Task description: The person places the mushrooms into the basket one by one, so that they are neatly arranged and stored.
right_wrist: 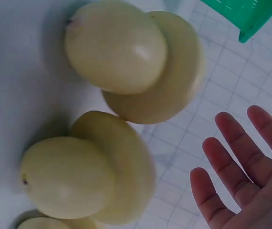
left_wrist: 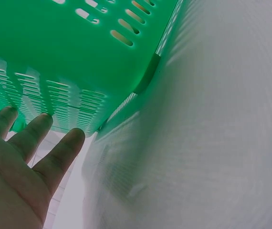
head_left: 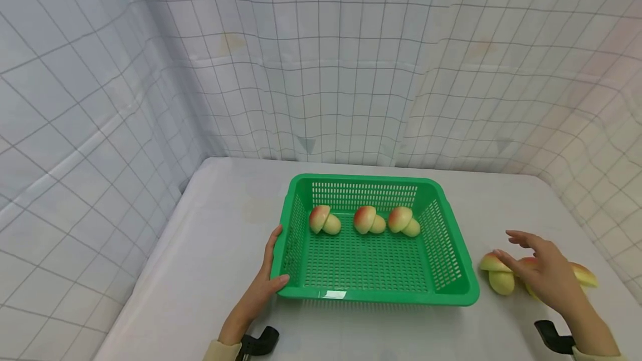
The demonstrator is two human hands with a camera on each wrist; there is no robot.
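A green plastic basket (head_left: 371, 296) stands on the white table, with three toy mushrooms in a row toward its back. They are the left mushroom (head_left: 321, 220), middle mushroom (head_left: 366, 219) and right mushroom (head_left: 401, 220), with red-and-yellow caps and pale stems. At the basket's near left corner rests my left hand (head_left: 258, 291), thumb at the rim; the left wrist view has its fingers (left_wrist: 62, 155) straight beside the slotted wall. My right hand (head_left: 551, 280) hovers with spread fingers over several more mushrooms (head_left: 501, 282) on the table, partly hiding them. It holds nothing.
White sheets with a dark grid (head_left: 351, 71) hang behind the table and along both sides. Table surface (head_left: 220, 227) shows left of the basket. Black wrist mounts (head_left: 261, 341) sit below both hands.
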